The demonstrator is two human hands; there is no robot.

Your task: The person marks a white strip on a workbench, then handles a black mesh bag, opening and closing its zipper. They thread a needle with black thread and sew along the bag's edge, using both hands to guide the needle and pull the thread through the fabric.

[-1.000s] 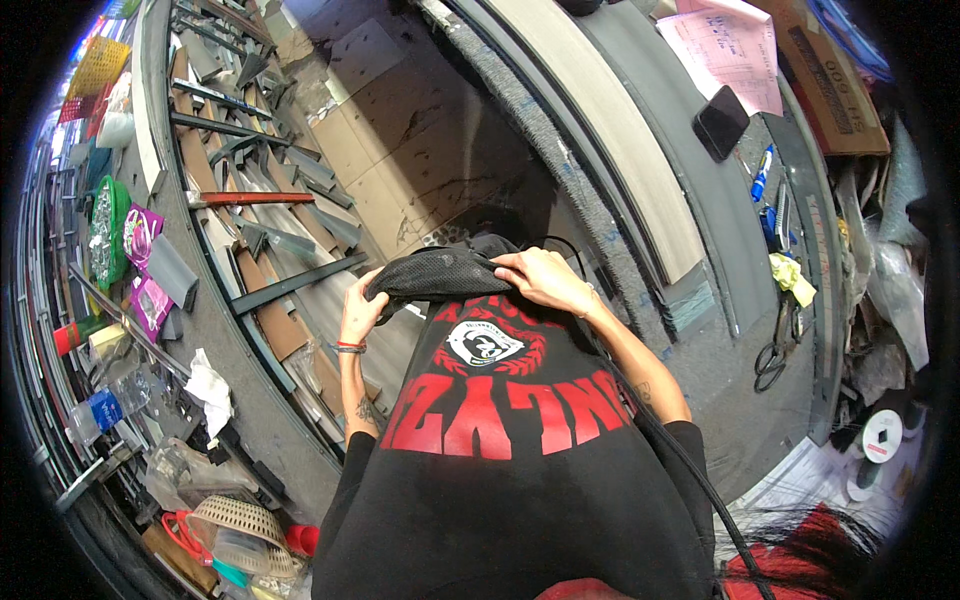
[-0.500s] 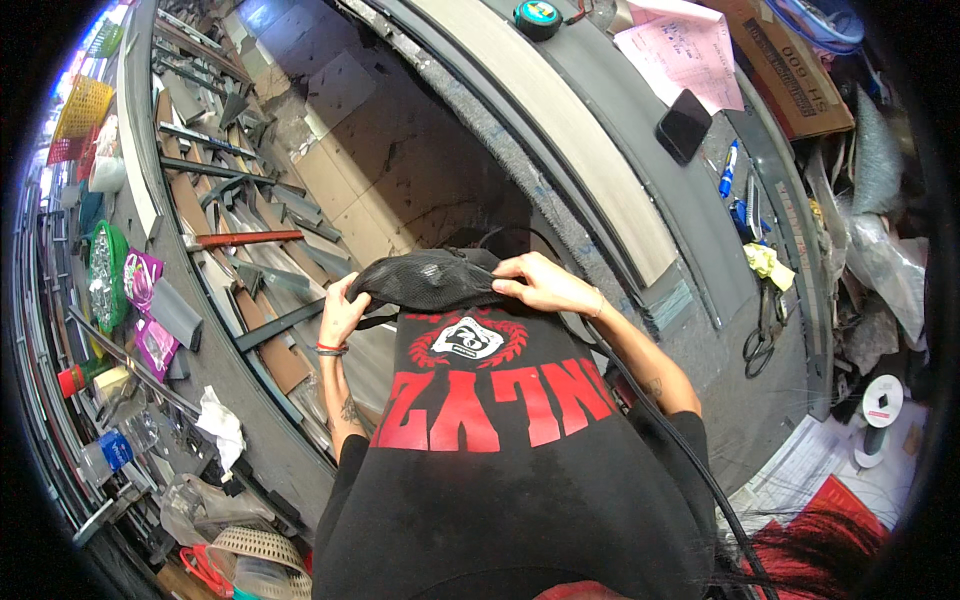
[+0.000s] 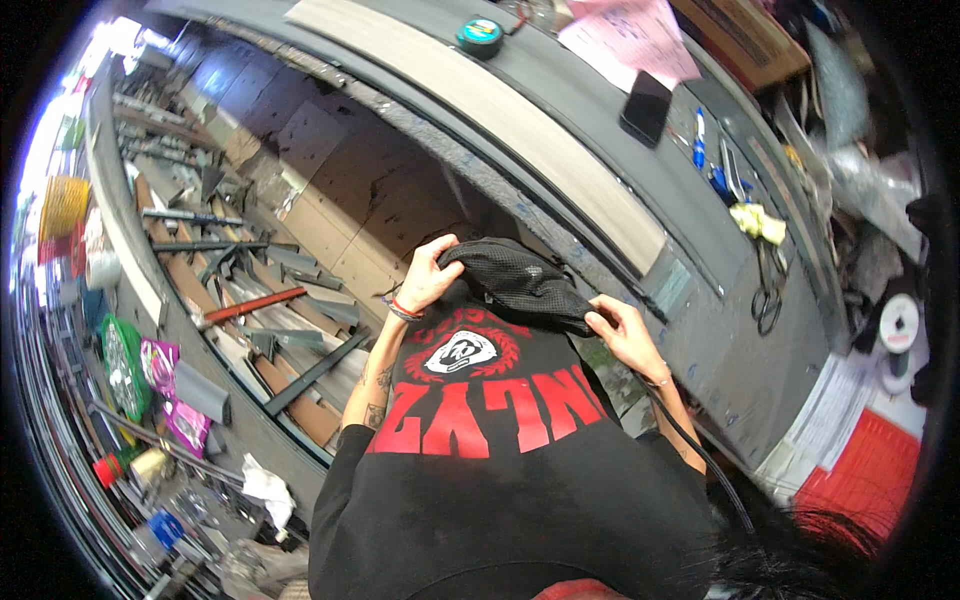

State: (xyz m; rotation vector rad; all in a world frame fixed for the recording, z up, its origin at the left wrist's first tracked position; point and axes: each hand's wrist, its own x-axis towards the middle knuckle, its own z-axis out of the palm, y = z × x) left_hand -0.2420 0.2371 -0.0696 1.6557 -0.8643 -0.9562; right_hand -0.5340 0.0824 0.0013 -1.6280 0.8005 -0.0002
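Observation:
A black mesh-fabric bag (image 3: 515, 275), soft and crumpled, hangs stretched between my two hands in front of my chest. My left hand (image 3: 425, 275) pinches its upper left corner with thumb and fingers. At the lower right end, my right hand (image 3: 628, 335) grips the edge between thumb and fingertips. The bag slants down to the right and covers the top of the red print on my black shirt (image 3: 480, 520). A black cord (image 3: 690, 440) runs past my right forearm. What the bag holds, if anything, cannot be seen.
To the right, a grey bench (image 3: 720, 360) carries a phone (image 3: 646, 108), a tape measure (image 3: 480, 38), a blue pen (image 3: 699, 138), scissors (image 3: 767, 290), a yellow cloth (image 3: 758, 223) and a white spool (image 3: 899, 323). Offcut strips (image 3: 250, 305) lie in a rack on the left. Tiled floor (image 3: 340, 205) lies between.
Both hands and the bag have shifted to the right; the left hand rose and the right hand dropped, so the bag now slants. The view has turned slightly. Both hands keep their grip.

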